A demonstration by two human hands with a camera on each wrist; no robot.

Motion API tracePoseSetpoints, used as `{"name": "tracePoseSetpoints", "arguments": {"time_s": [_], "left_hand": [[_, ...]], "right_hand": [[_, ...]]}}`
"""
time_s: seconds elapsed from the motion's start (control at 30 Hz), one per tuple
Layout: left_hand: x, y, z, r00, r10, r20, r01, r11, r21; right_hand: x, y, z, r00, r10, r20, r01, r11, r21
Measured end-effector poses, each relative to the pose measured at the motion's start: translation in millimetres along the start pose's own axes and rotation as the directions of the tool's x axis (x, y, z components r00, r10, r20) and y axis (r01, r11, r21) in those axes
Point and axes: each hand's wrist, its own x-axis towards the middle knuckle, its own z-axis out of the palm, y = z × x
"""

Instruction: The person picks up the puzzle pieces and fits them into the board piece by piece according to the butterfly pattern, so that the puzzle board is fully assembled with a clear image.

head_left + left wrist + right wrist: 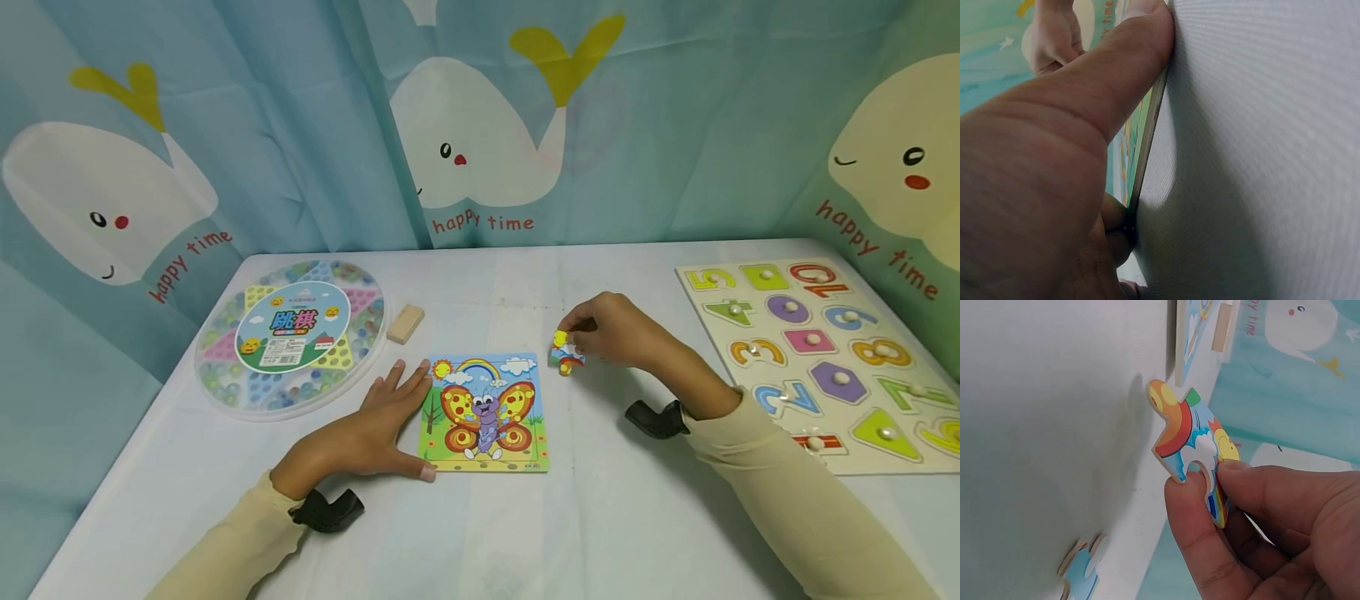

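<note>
Onlooker's notes. Right hand [618,333]: closed in a pinch, thumb and finger holding a small flat jigsaw piece [1194,440] printed with rainbow, white cloud and yellow face. The piece sits just beyond the right edge of the thin square board with a colourful butterfly print [486,417], apart from it; a narrow strip of cloth separates them. Whether its lower edge meets the cloth: cannot tell.

Left hand [375,433]: not gripping; fingers spread, tips at the board's left edge, thumb at the lower left corner. Board lies flat.

In the right wrist view, part of a second light-blue jigsaw piece [1082,572] shows near the frame's lower edge.

Room: white cloth-covered table [495,537] extends before the board's near edge and behind its far edge. To the right, cloth spans to the cream rectangular board of knobbed numbers and shapes [795,371]; the right sleeve overlaps its near left corner. Leftward it is tighter: beige rectangular block [406,323] and round clear marble-game case [292,325] stand near the left fingers.
</note>
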Motion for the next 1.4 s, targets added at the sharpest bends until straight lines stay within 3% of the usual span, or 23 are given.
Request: {"name": "tracePoseSetpoints", "arguments": {"time_s": [1.07,1.4], "left_hand": [[0.1,-1.4,2.9,1.000,0.002,-0.005,-0.002,1.000,-0.003],[1.6,-0.8,2.4,1.000,-0.007,-0.003,0.007,1.000,0.001]], "right_hand": [[25.0,-36.2,21.3,0.998,-0.062,0.013,0.061,0.997,0.054],[33.4,-50.3,32.9,0.991,-0.132,0.017,0.131,0.990,0.057]]}}
